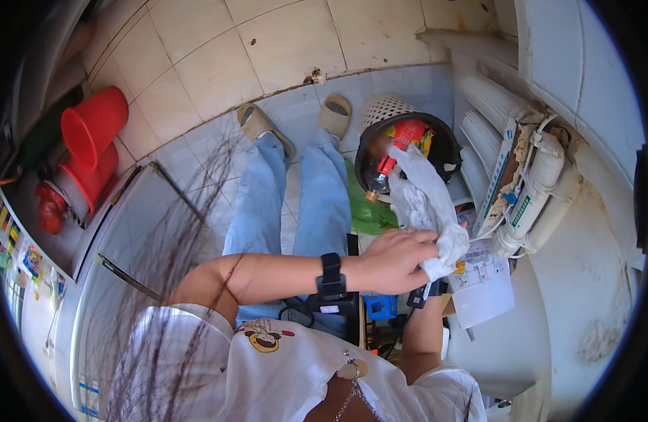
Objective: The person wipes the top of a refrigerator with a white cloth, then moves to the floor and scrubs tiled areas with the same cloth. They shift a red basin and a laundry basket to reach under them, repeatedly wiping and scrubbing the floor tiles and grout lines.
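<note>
My left hand [395,261] reaches across from the left and grips the bunched end of a white plastic bag [426,195]. Behind that bunched end, my right hand [463,225] is mostly hidden; a fingertip shows at the bag's edge, and its forearm rises from below. The crumpled bag stretches from my hands to the mouth of a waste bin with a dark rim [362,171] and a perforated light wall. In the bin's mouth lie a plastic bottle [377,184] with a gold-coloured cap and a red label, and red and yellow packaging [421,138].
Green plastic [363,205] lies on the floor beside the bin. Water filter cartridges [540,174] with tubing stand at right, near papers [479,279] bearing print. A blue plastic basket [381,307] is below my hands. Red buckets [94,126] stand at left beside a grey-topped cabinet [144,227].
</note>
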Available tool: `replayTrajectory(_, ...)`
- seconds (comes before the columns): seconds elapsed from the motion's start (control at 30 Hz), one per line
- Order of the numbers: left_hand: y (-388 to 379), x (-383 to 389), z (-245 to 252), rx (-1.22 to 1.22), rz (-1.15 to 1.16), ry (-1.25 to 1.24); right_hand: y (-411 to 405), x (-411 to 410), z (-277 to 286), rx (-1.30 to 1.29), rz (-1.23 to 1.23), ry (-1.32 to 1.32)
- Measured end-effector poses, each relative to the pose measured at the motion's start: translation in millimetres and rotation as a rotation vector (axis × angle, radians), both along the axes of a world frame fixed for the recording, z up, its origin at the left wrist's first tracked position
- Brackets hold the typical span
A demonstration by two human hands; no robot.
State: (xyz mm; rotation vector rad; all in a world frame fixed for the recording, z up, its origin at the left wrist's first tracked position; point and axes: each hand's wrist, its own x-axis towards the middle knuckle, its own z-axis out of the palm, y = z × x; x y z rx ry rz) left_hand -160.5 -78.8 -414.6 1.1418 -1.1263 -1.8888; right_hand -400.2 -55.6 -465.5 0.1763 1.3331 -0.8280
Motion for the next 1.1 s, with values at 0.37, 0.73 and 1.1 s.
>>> replayTrajectory(0.37,8.5,123.3,-42.9,0.120,0.358,0.198,-49.2,103.6,-16.5,-0.132,0.227,-0.347)
replayTrajectory(0.73,40.7,257.9,-155.6,0.801,0.884,0.245,-77.2,309.7,-106.3,-0.140,0.762,-0.229)
replayTrajectory(1.1,95.2,300.5,-253.1,0.986,0.829,0.602,-28.4,408.5,-204.0,-0.171,1.415,-0.210)
